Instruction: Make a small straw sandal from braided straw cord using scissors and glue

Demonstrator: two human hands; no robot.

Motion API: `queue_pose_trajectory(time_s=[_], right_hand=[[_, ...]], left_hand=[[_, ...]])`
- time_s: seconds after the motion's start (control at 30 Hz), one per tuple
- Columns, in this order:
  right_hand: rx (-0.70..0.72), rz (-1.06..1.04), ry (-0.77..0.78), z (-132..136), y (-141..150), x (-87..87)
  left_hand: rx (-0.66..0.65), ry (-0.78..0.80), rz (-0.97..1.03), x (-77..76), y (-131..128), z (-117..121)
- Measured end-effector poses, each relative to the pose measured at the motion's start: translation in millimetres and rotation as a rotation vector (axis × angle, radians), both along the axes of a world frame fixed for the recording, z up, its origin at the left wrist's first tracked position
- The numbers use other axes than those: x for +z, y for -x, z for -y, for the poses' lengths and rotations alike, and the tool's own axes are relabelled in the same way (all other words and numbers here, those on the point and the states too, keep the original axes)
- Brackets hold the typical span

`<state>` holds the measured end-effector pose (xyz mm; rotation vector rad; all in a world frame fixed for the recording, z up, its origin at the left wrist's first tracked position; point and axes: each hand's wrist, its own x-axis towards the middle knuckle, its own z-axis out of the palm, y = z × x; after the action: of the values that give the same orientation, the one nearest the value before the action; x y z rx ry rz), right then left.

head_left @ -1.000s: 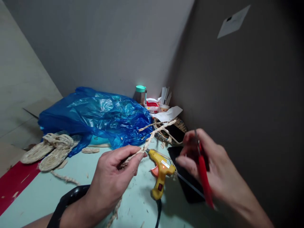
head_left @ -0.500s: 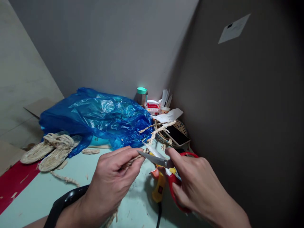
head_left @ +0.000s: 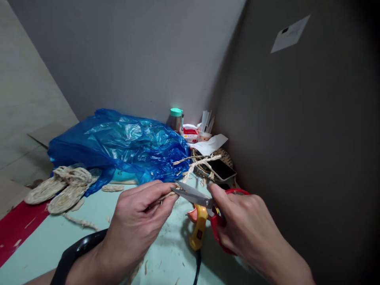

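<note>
Between the thumb and fingers of my left hand (head_left: 142, 217) is pinched a braided straw cord (head_left: 164, 198), whose tail hangs below the palm. My right hand (head_left: 249, 221) grips red-handled scissors (head_left: 192, 194). Their blades point left and are slightly apart, with the tips right at the cord's end by my left fingertips. Whether the blades touch the cord I cannot make out. Beneath the scissors lies a yellow hot glue gun (head_left: 198, 233) with a black cable. A pair of woven straw slippers (head_left: 67, 190) rests at the left.
A crumpled blue plastic bag (head_left: 124, 138) fills the back left. Behind it stand a green-lidded bottle (head_left: 176, 118), a tissue pack (head_left: 190, 133) and a cup of white sticks (head_left: 205, 128). At the right, a phone (head_left: 222, 169) lies beside straw strands (head_left: 202, 162). Straw scraps litter the table (head_left: 166, 245).
The scissor blades have closed from wide apart to a narrow gap around the cord's end. Both hands have shifted slightly left.
</note>
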<state>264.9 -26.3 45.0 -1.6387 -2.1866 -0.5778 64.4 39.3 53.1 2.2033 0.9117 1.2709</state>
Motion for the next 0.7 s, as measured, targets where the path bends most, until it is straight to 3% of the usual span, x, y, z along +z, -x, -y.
queue_pose_trajectory(time_s=[0.2,0.7], right_hand=[[0.018,-0.027,0.040,2.6,0.5,0.5],[-0.009,0.027,0.002,0.5,1.1,-4.0]], left_hand=[[0.021,-0.123,-0.048,-5.3,4.6,1.4],[0.046,-0.230,-0.025,-8.7,6.4,2.5]])
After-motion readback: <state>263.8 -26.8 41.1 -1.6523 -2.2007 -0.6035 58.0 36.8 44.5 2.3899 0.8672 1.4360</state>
